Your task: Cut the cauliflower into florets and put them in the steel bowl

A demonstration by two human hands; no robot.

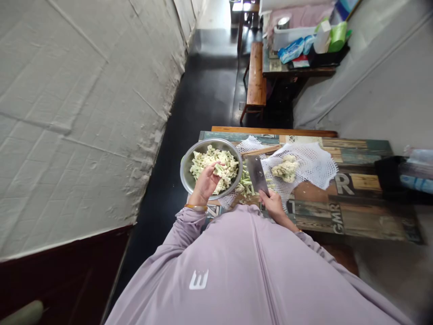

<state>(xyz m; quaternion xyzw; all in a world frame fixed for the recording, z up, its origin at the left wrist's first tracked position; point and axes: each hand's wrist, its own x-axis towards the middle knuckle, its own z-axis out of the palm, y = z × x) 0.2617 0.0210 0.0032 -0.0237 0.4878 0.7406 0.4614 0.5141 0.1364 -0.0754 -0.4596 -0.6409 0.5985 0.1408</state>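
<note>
Over the metal bowl (187, 179), my left hand (207, 184) is turned palm up, its fingers curled round a small cauliflower floret (219, 168). Cut cauliflower (216, 155) fills much of the bowl beneath it. My right hand (273, 204) grips the handle of a cleaver (257, 174), whose broad blade points away from me. Beside and partly under the blade lie pale green cauliflower stalks (246, 184). A larger cauliflower chunk (286, 169) rests on white netting (316, 164) to the right of the cleaver.
The patchwork wooden table (318, 212) carries all this. Beyond it are a wooden bench (257, 74) and another table (275, 67) with a plastic bin (292, 37), packets and a green container (337, 37). A pale covered wall (84, 113) runs along the left.
</note>
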